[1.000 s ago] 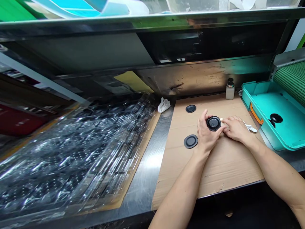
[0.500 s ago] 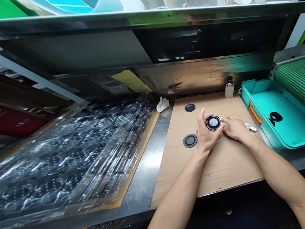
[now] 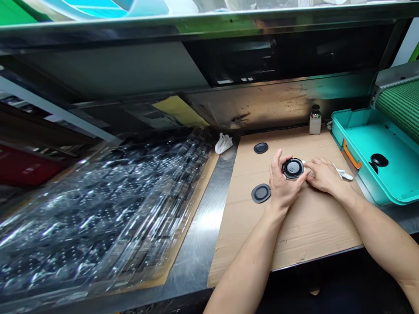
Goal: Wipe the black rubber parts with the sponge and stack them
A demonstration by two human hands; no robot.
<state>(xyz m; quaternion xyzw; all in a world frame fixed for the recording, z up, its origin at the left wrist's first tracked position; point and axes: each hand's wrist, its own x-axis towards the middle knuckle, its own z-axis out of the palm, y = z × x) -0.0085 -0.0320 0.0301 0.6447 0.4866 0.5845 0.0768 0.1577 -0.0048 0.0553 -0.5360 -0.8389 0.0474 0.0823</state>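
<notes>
My left hand (image 3: 282, 183) is closed around the edge of a round black part (image 3: 293, 168), which has a grey centre disc and looks like a speaker diaphragm. Thumb and fingers grip it from either side, tilted towards me above the cardboard. Right beside its rim, my right hand (image 3: 322, 174) is closed in a pinch. A bit of white shows at those fingertips, and a white cloth (image 3: 344, 174) sticks out from under the hand; most of it is hidden. Two similar dark oval parts, a nearer one (image 3: 261, 193) and a farther one (image 3: 261, 148), lie left of my hands.
Clear plastic trays (image 3: 108, 213) with dark contents are stacked at the left. Cardboard (image 3: 314, 235) covers the worktop under my hands. A small bottle (image 3: 315, 121) stands at the back. The teal bin (image 3: 369, 185) at the right holds black round pieces. A crumpled white cloth (image 3: 224, 143) lies behind.
The round black part has tilted slightly in my left hand, and its centre disc looks darker now. Both hands stay in nearly the same place.
</notes>
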